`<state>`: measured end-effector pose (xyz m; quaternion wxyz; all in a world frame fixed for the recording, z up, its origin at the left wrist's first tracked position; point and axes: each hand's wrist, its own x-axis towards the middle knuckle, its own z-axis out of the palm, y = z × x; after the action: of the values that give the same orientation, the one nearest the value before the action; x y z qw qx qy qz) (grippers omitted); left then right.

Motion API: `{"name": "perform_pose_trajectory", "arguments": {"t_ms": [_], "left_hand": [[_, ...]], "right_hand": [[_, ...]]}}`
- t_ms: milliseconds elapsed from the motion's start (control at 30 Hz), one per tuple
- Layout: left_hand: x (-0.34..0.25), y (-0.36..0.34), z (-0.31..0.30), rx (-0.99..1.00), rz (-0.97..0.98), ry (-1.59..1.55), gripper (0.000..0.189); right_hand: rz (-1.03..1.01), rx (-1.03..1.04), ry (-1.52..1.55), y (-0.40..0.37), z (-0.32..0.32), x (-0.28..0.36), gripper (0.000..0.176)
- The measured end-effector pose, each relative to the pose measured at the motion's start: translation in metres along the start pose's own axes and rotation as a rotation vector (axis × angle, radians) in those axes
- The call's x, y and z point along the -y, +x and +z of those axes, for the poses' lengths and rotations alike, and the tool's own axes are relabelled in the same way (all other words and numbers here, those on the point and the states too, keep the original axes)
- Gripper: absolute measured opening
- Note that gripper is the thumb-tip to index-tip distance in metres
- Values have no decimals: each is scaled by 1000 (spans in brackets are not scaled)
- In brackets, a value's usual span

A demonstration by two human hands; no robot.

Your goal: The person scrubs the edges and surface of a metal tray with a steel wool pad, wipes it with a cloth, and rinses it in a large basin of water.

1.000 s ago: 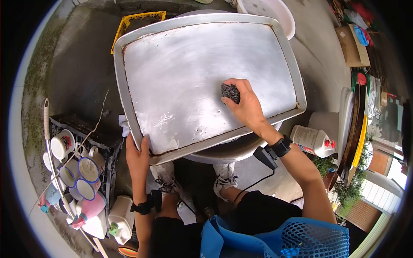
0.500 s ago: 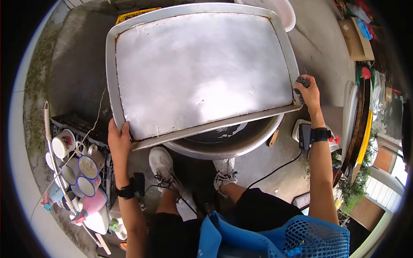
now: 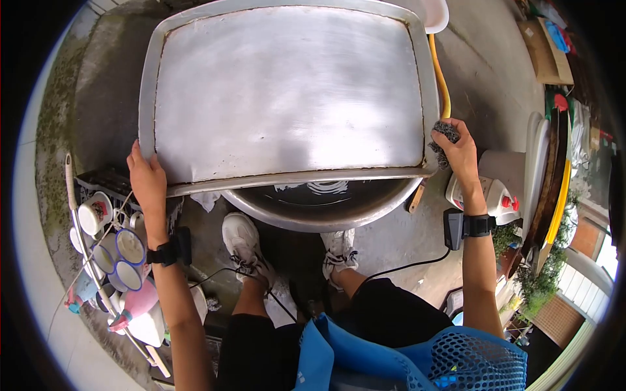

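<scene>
A large metal tray (image 3: 293,98) with brown residue along its inner edges rests over a round metal basin (image 3: 326,221) holding dark water. My left hand (image 3: 149,181) grips the tray's near left corner, thumb on the rim and fingers at the outer side. At the near right corner, my right hand (image 3: 459,151) is closed around a grey steel wool scrubber (image 3: 445,138), which touches the tray's right rim. Both wrists wear black straps with small devices.
Enamel mugs (image 3: 130,246) and a long-handled stick (image 3: 81,228) lie at the left. A white container with a red cap (image 3: 490,195) stands at the right. A yellow hose (image 3: 441,78) runs behind the tray's right side. White shoes (image 3: 242,238) are below the basin.
The tray has shifted left and its near edge now lies more level. Both hands have moved left with it, the left one also up. The scrubber is still in my right hand.
</scene>
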<state>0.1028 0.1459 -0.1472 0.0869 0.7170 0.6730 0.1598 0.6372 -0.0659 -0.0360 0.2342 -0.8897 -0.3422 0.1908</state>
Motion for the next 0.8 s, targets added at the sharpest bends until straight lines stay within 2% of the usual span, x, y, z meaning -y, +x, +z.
{"name": "perform_pose_trajectory", "arguments": {"t_ms": [67,133,167,200,233,267,333,367,400,467,500,567,600,667,733,767,800], "left_hand": [[-2,-3,1,-57,49,28,50],[-30,-11,-12,-205,225,84,51],[-45,-18,-19,-190,248,10,50],[-72,-29,-33,-108,264,-130,45],[-97,-39,-46,18,294,-311,38],[-121,-53,-54,170,256,-525,30],[-157,-75,-65,509,328,-748,26],[-167,-83,-65,731,329,-805,24],[-177,-89,-67,913,313,-783,23],[-175,-94,-59,1110,334,-551,24],[-167,-97,-51,1106,329,-538,24],[-146,-104,-36,868,512,-348,29],[-145,-107,-36,866,511,-337,29],[-146,-113,-36,690,594,-379,32],[-144,-114,-32,648,652,-347,35],[-144,-115,-30,655,637,-301,34],[-144,-116,-28,662,623,-258,34]], "right_hand": [[-28,18,30,-11,2,-2,41],[-9,13,46,-29,2,18,40],[-12,-55,75,-40,3,32,40],[-15,-124,105,-47,6,43,40],[-138,-108,157,-53,10,47,39],[-174,-12,333,-64,17,61,38],[-183,377,600,-85,35,84,40],[-271,600,615,-95,47,90,40],[-434,718,503,-104,63,91,42],[-615,916,419,-121,93,92,41],[-643,959,345,-126,106,86,40],[-679,995,281,-131,132,66,39],[-681,919,194,-130,148,53,39],[-685,844,117,-121,170,39,39],[-537,711,-380,-107,189,32,41],[-540,711,-368,-105,202,24,41],[-634,579,-481,-105,218,14,44]]}}
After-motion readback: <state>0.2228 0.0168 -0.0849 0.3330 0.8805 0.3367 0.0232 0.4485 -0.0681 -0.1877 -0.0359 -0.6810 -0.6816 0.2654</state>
